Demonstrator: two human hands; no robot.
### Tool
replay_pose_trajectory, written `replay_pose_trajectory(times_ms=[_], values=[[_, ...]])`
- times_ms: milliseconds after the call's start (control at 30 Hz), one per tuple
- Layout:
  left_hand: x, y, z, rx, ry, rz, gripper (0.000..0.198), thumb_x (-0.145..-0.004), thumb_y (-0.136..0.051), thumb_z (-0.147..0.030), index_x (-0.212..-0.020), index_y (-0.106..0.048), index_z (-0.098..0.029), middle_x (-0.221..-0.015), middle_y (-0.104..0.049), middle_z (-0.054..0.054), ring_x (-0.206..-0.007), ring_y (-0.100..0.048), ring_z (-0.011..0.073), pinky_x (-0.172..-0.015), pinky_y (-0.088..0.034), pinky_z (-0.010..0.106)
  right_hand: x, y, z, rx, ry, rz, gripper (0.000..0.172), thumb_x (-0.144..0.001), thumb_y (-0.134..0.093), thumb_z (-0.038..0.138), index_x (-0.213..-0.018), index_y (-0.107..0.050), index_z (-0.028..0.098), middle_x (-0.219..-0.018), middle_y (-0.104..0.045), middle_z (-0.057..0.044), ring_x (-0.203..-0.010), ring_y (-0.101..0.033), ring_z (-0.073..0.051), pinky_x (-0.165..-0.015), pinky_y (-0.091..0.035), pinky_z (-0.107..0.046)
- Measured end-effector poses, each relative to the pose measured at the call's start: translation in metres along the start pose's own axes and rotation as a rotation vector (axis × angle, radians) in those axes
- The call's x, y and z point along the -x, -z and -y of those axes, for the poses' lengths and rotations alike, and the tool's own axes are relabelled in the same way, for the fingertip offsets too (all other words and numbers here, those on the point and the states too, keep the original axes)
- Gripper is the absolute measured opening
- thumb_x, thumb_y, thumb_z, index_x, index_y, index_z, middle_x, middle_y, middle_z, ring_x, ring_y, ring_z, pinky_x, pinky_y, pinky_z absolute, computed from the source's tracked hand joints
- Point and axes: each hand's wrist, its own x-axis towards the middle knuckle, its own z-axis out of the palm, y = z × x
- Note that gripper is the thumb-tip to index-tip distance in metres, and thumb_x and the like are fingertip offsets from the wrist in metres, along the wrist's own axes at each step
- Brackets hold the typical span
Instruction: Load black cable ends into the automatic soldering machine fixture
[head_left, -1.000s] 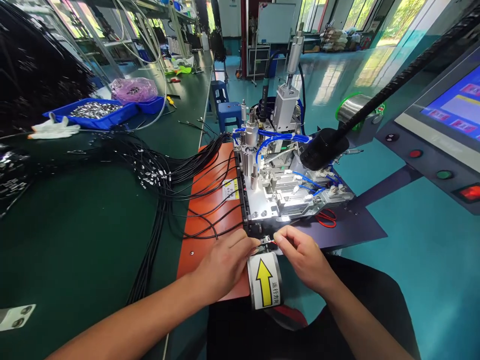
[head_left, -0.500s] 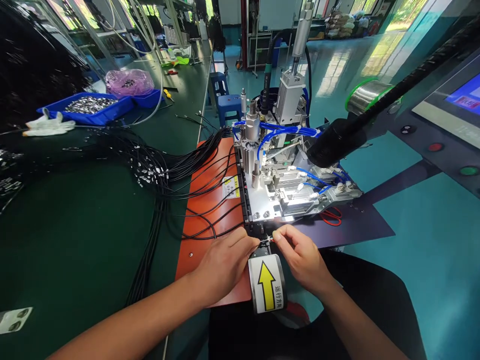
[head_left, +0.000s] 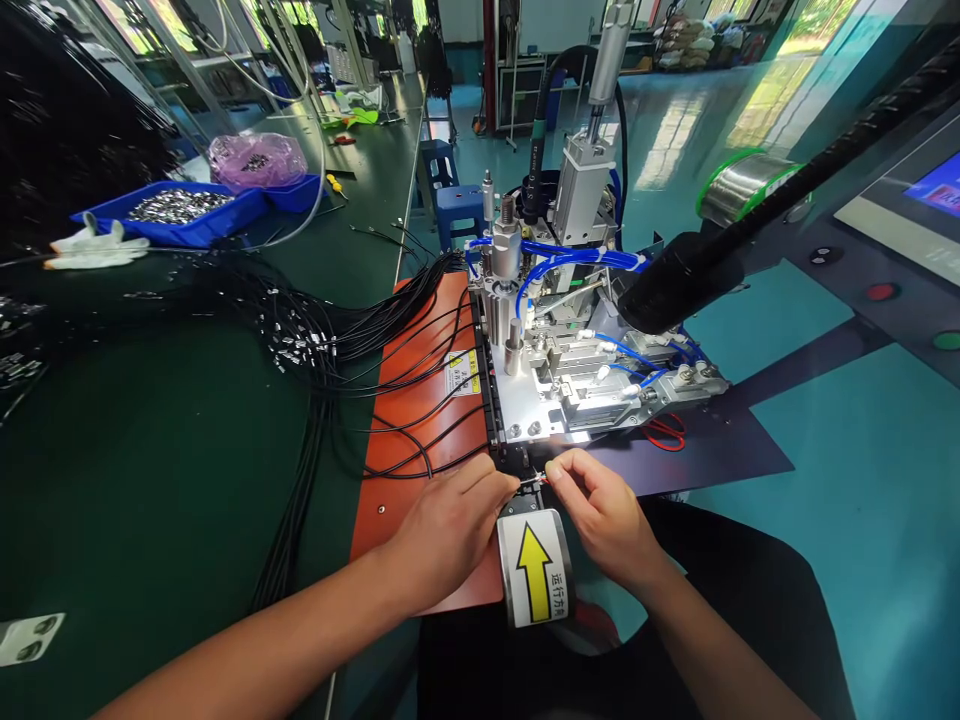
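Observation:
Just in front of the machine, my left hand is closed in a pinch on a black cable whose end pokes out past the fingertips. Facing it, my right hand pinches the thin coloured wires at that end between thumb and forefinger. Small dark fixtures of the machine's feed track lie right under the fingertips, partly hidden by them. Below both hands is a rounded metal cover with a yellow arrow label. Several black cables run across an orange plate into the machine's left side.
A bundle of black cables with metal ends lies on the dark green table. Farther back are a blue tray of small metal parts and a white glove. A black hose nozzle, solder spool and control panel stand right.
The hands and cable hold almost the same place. The view has shifted very slightly, so the machine, spool and panel sit a little farther right.

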Motion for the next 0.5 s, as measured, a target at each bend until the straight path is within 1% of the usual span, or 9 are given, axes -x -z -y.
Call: replay_pose_trajectory(times_ms=[333,500], values=[[-0.0005,-0.0006,0.0007,0.001,-0.005,0.003,0.023,-0.096,-0.043,-0.012,-0.099,-0.064,-0.019,-0.088,-0.058,0.003,-0.078,-0.056,0.0146,-0.07,-0.047,0.026,0.0014,-0.0007,-0.0016,-0.001,-0.003,0.005,0.027,-0.097,-0.048,0.04,-0.078,-0.055,0.022,-0.075,-0.056,0.004,-0.072,-0.053,-0.014,-0.066,-0.04,-0.024],[-0.0008,-0.0004,0.0002,-0.023,-0.011,-0.006,0.021,-0.096,-0.044,-0.012,-0.097,-0.064,-0.019,-0.085,-0.057,0.002,-0.076,-0.055,0.0144,-0.067,-0.046,0.025,0.0012,-0.0007,-0.0018,-0.003,-0.017,0.002,0.027,-0.097,-0.048,0.04,-0.078,-0.055,0.022,-0.075,-0.056,0.004,-0.071,-0.053,-0.014,-0.066,-0.04,-0.024]])
